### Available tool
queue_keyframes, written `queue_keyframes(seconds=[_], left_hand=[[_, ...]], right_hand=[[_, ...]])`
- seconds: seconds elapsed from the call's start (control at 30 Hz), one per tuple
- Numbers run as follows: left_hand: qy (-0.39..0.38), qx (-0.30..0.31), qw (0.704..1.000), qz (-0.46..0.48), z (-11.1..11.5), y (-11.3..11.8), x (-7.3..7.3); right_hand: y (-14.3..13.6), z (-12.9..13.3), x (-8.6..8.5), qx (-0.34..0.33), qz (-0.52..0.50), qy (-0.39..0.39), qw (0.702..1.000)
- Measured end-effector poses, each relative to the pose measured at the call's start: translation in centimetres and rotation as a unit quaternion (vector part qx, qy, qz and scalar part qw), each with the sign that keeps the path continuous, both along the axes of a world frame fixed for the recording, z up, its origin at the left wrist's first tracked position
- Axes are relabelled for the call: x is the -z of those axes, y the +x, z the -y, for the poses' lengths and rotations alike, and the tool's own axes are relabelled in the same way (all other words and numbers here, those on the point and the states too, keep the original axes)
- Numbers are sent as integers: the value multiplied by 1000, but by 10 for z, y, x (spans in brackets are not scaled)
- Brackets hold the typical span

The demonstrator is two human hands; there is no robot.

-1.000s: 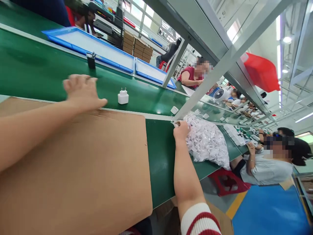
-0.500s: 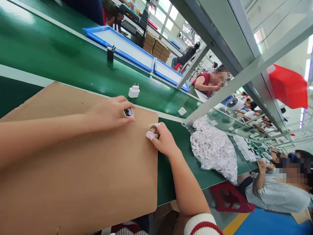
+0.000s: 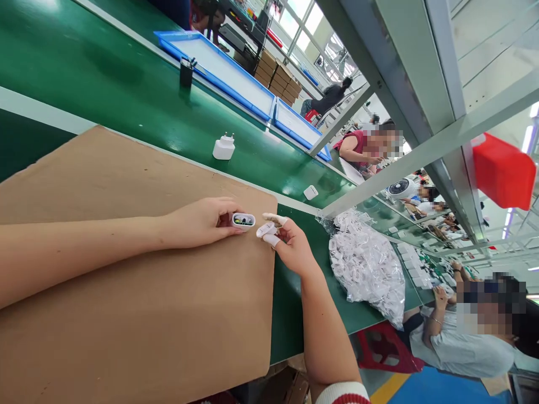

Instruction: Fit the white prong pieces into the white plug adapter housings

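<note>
My left hand (image 3: 202, 223) is closed around a white charger housing (image 3: 251, 221), its oval end facing right. Inside that end, parts of a circuit board show. Just to the right, my right hand (image 3: 295, 247) pinches a small white oval end cap (image 3: 265, 229) between thumb and fingers, which wear white finger cots. A small gap separates the cap from the housing. Both hands are above a brown cardboard sheet (image 3: 177, 314), near its right edge.
A clear bag of small white parts (image 3: 366, 258) lies right of the cardboard. On the green belt stand a white plug charger (image 3: 224, 147) and a flat white piece (image 3: 310, 192). A grey metal post (image 3: 343, 196) rises behind the bag. A co-worker (image 3: 458, 336) sits at the right.
My left hand has moved right and toward me, bringing the housing close to my right hand. The housing's end has turned into clearer view. The cap in my right fingers now shows plainly.
</note>
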State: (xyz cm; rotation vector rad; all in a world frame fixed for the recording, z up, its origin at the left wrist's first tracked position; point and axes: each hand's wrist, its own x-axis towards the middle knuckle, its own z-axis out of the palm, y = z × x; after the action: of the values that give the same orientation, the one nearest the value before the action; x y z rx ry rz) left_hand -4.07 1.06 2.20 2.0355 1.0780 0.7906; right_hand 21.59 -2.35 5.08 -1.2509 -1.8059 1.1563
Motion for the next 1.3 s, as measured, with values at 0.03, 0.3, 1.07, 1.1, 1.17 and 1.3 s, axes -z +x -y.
queue_keyframes(seconds=[0.03, 0.3, 1.07, 1.1, 1.17, 1.3], left_hand=[[-4, 12, 1000, 10, 2, 2, -1], [-25, 24, 999, 33, 7, 3, -2], [-61, 43, 997, 14, 9, 7, -1], [-60, 42, 997, 13, 9, 7, 0], [-59, 37, 997, 10, 9, 7, 1], [-62, 34, 997, 17, 9, 8, 0]], right_hand=[[-1, 1, -2, 5, -4, 4, 1000], [-14, 8, -9, 71, 20, 33, 997], [-39, 14, -4, 61, 211, 249, 943], [-40, 14, -4, 55, 226, 254, 939], [-41, 12, -3, 48, 249, 271, 929], [-41, 11, -1, 45, 268, 306, 912]])
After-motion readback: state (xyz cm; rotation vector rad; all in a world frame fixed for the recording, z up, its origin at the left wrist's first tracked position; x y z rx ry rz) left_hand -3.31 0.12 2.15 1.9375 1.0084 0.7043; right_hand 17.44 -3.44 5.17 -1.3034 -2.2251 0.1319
